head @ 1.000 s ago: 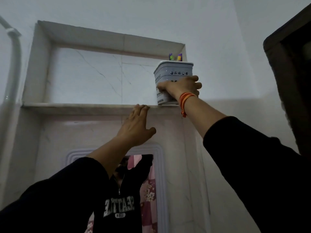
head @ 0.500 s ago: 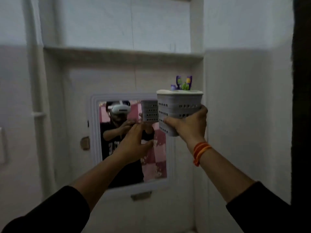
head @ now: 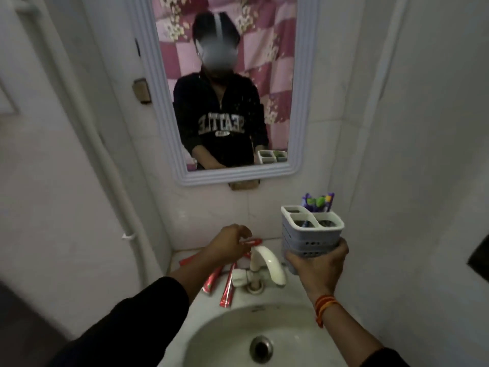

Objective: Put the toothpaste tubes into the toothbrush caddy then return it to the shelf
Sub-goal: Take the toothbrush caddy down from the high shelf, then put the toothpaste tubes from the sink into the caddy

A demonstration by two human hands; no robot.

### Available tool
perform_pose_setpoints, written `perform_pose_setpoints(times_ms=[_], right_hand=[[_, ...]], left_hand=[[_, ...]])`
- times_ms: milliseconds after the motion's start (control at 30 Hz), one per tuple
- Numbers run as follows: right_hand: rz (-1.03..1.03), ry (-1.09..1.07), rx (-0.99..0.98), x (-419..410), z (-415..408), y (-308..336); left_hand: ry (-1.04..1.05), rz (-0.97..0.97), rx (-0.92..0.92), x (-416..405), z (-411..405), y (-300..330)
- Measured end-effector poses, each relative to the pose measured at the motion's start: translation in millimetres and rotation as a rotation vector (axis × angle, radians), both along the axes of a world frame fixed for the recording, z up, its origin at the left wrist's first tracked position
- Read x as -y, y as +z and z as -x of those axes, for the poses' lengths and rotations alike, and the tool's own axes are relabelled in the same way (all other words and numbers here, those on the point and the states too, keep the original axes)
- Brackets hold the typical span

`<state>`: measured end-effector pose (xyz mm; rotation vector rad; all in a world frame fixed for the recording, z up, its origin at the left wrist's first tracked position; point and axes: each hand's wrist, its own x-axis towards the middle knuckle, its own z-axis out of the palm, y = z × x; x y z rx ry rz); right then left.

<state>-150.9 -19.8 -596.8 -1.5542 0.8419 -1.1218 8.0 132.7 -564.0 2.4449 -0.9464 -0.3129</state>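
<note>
My right hand (head: 316, 268) grips a pale perforated toothbrush caddy (head: 311, 234) from below and holds it upright above the right side of the sink. Purple and green toothbrushes (head: 317, 202) stick out of its back compartment. My left hand (head: 229, 245) is over the back ledge of the sink, left of the tap, with its fingers closed on a red toothpaste tube (head: 251, 241). Two more red toothpaste tubes (head: 213, 280) (head: 229, 290) lie side by side on the ledge below that hand. Another red tube (head: 188, 259) is partly hidden under my wrist.
A white tap (head: 268, 263) stands between my hands at the back of the white sink basin (head: 211, 337). A framed mirror (head: 301, 102) hangs above and reflects the person. A white pipe (head: 111, 168) runs down the left wall; a wall stands close on the right.
My right hand brought the caddy down from the high shelf to beside the tap. My left hand dropped from the shelf edge to the tubes on the sink ledge and closed on one.
</note>
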Motion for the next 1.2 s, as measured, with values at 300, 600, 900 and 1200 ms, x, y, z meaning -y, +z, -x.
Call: perform_pose_setpoints(times_ms=[300, 600, 900, 1200], right_hand=[[-0.177, 0.155, -0.125, 26.9, 11.6, -99.6], [-0.224, 0.402, -0.114, 38.1, 2.0, -127.5], [-0.285, 0.6, -0.15, 65.8, 6.4, -133.3], [-0.441, 0.721, -0.066, 72.5, 3.4, -119.0]], left_hand=[[-0.11, -0.337, 0.093, 46.9, -37.0, -70.6], [-0.268, -0.72, 0.321, 76.9, -70.6, -107.6], [-0.432, -0.584, 0.491, 87.0, -72.4, -92.2], [-0.441, -0.469, 0.364, 120.0, -29.8, 40.3]])
